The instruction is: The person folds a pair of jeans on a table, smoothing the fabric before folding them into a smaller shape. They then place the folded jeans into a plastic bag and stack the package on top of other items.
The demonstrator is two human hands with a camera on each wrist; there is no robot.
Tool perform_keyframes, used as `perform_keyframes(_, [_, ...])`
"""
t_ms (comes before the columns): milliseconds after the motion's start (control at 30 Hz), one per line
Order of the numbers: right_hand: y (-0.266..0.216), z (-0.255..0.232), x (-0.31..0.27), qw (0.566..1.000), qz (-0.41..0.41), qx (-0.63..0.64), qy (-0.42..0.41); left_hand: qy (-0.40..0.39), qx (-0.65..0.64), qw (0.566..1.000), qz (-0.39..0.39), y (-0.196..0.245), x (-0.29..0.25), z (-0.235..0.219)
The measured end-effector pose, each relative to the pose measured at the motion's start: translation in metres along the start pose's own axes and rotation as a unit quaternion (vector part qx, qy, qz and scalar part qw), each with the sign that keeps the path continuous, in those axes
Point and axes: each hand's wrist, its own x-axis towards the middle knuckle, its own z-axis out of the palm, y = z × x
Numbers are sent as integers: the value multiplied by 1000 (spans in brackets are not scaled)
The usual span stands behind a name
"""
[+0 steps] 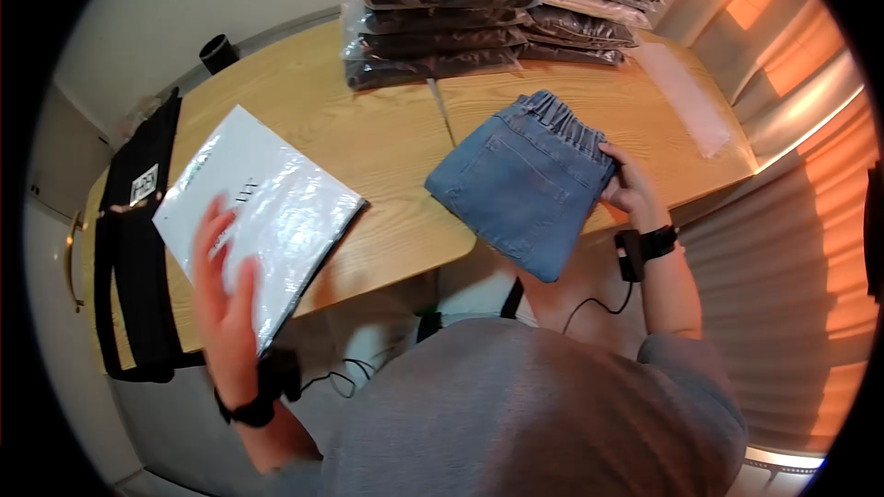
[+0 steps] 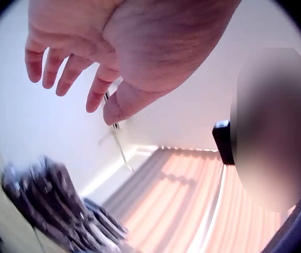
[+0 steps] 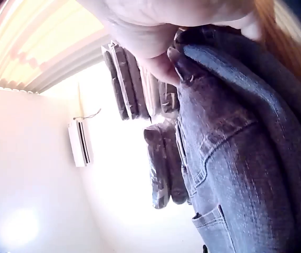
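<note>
Folded blue jeans (image 1: 520, 184) with a gathered elastic waistband hang partly over the table's front edge. My right hand (image 1: 630, 186) grips them at the right end of the waistband, thumb on top. In the right wrist view the denim (image 3: 235, 174) fills the right side, and the hand (image 3: 187, 21) pinches its folded layers. A shiny white plastic mailing bag (image 1: 276, 212) with dark print lies on the left of the table. Over its lower left part is my left hand (image 1: 226, 285), fingers extended and holding nothing. The left wrist view shows that hand (image 2: 124, 47) with fingers loosely spread.
Stacks of dark garments in clear plastic bags (image 1: 442, 32) stand at the table's back, beside a second pile (image 1: 589, 0). A black fabric item (image 1: 138, 248) with a white label lies at the far left. A clear plastic sheet (image 1: 681, 97) rests at the right edge.
</note>
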Motion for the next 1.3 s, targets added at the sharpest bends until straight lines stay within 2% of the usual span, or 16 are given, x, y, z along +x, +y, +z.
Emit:
perform_keyframes(67, [5,3,-3,999,-30,23,-2,-148,23,989,10,12,17,56])
perform_keyframes(167, [11,7,-10,998,-64,14,-18,-285,-9,955,75,4,48,138])
perform_keyframes(233, [14,10,-18,996,-67,54,-32,-281,79,939,180,-9,63,182])
perform_keyframes(267, [16,8,-22,996,-69,55,-31,-281,79,939,182,-11,68,199])
perform_keyframes(333, [23,2,-32,994,-1,91,-61,-293,142,916,233,-15,72,225])
perform_keyframes(367, [29,-5,-36,989,18,106,-104,-315,116,916,222,-20,72,235])
perform_keyframes(400, [36,-6,-41,989,18,110,-99,-320,114,914,222,-23,71,242])
perform_keyframes(500, [66,13,-53,982,-61,92,-155,-334,90,911,225,-26,67,252])
perform_keyframes(767, [71,56,-49,988,-137,15,-73,-300,225,903,211,-7,55,250])
perform_keyframes(833, [75,66,-48,988,-152,8,-24,-296,238,904,199,-3,53,251])
perform_keyframes(900, [76,58,-43,992,-113,42,-38,-289,249,905,186,-2,49,247])
perform_keyframes(967, [75,53,-39,993,-72,71,-55,-273,181,924,197,-3,45,240])
perform_keyframes(1067, [77,50,-41,990,-70,91,-84,-237,72,951,185,1,32,193])
perform_keyframes(1100, [79,46,-40,988,-68,101,-100,-213,79,959,167,-1,23,170])
perform_keyframes(1200, [82,49,-41,986,-42,100,-129,-134,136,977,94,-27,-10,93])
perform_keyframes(1300, [86,58,-37,980,-29,98,-169,-66,262,962,39,-57,-45,22])
